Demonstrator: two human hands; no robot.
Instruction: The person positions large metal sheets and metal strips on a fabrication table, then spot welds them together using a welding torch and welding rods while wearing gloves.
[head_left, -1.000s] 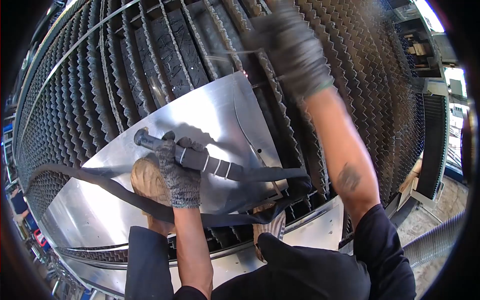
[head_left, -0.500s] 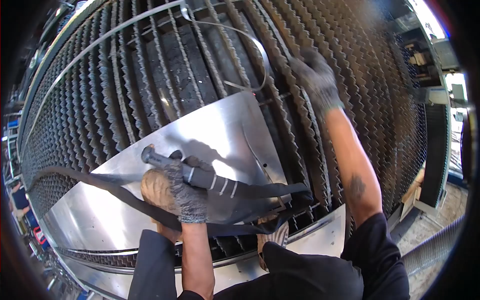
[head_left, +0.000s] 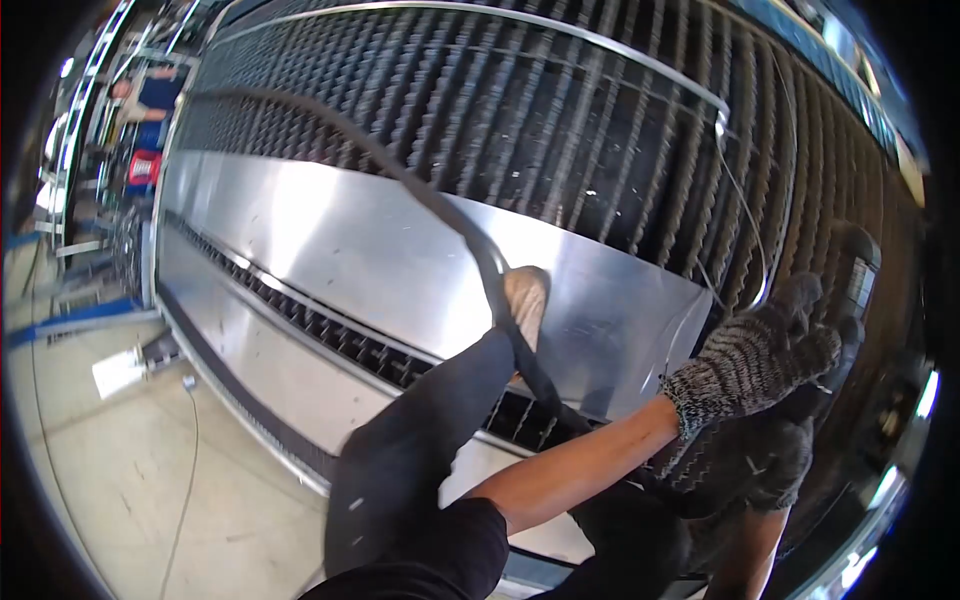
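Nearest me is the worker's dark trouser leg (head_left: 425, 430), knee bent, with a boot (head_left: 527, 298) planted on a shiny metal sheet (head_left: 350, 225). Just past the knee, out to the worker's right, both gloved hands come together around a dark hand tool (head_left: 846, 348). The left hand (head_left: 752, 362) has its fingers curled and clamped on it; the right hand (head_left: 785, 465) is just below, dark and blurred, and I can't tell whether its fingers grip or merely rest there.

The relation that matters: the tool lies directly against the left fingers — its long axis slanting up and outward, one rounded end standing beyond them, the other running down toward the right hand. A black hose (head_left: 440, 205) crosses the sheet and passes the boot toward the hands.

Farther off are rows of serrated slats (head_left: 520, 120), a bright loose strip (head_left: 640, 58) over them, and another person (head_left: 155, 95) in the distance.
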